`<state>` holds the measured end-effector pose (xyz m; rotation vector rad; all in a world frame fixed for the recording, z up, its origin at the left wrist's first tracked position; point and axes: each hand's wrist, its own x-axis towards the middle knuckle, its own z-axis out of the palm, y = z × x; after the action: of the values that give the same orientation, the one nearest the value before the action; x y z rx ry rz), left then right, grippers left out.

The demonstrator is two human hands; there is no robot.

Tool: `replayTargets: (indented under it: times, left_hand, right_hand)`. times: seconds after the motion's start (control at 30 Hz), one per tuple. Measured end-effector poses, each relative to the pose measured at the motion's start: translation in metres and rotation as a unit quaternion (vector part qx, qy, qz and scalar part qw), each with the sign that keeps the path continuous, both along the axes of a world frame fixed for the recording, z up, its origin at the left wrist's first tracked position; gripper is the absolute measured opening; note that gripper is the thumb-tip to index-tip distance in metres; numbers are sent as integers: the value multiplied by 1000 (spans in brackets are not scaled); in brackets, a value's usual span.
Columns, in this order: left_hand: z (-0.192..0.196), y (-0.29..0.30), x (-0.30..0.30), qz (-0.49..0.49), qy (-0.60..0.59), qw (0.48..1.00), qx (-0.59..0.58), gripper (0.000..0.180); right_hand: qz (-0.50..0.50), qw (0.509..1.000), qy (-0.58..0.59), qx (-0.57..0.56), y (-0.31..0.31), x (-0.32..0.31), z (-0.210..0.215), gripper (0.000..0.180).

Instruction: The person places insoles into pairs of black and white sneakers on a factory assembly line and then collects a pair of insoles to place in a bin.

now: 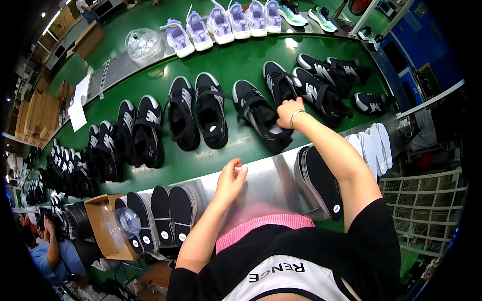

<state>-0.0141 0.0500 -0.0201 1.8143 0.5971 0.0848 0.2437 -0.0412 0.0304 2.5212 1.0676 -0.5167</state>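
Right hand (287, 111) reaching out over a green belt (236, 62), fingers closed on the opening of a black shoe (261, 118) with white side marks, a thin bracelet on the wrist. Shoe lying on the belt near its closer edge, toe pointing toward the lower right, just beside another black shoe (210, 109) on its left. Left hand (230, 180) loosely open, empty, fingertips raised over a bare metal ledge (266, 180) along the near side of the belt.

On that ledge: a stack of black insoles (321, 183) standing on edge just below the right forearm, more black insoles (163, 213) in a row off to the left, a few white insoles (374, 145) at the far right. Open cardboard box (103, 226) at the left end of the ledge, clear plastic inside it.

Belt curving across the whole view, carrying black shoes in pairs from far left to upper right. Beyond a metal divider, a second green lane with lilac shoes (221, 25) and a clear plastic bag (144, 44). White paper sheet (79, 103) near the left bend. Wire rack (427, 210) at lower right, blue cabinet (422, 40) at upper right, stacked cardboard at far left. Another person in a blue shirt (50, 251) at lower left.
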Motion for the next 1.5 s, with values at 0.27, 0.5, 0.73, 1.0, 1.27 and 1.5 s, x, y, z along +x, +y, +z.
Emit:
replayTargets:
  times: [0.27,0.5,0.73,1.0,1.27,1.5]
  left_hand:
    - [-13,-51,-23,19,6,1000,15,93]
    - [-2,-71,-50,26,-96,954,284,75]
    - [19,-41,-18,-167,-249,878,373,36]
    - [32,-4,5,-89,16,993,70,29]
    - [2,7,0,-5,7,996,-94,24]
    - [8,-17,-12,72,-40,995,59,34]
  right_hand:
    - [82,986,121,82,-60,-151,16,32]
    - [94,905,191,369,-137,-194,2,22]
    - [-193,949,-92,230,-208,-158,-17,44]
    - [-155,887,-159,405,-218,-155,-17,34]
    - [163,945,100,266,-125,-226,83,8]
    - [66,980,66,173,-50,-238,-6,16]
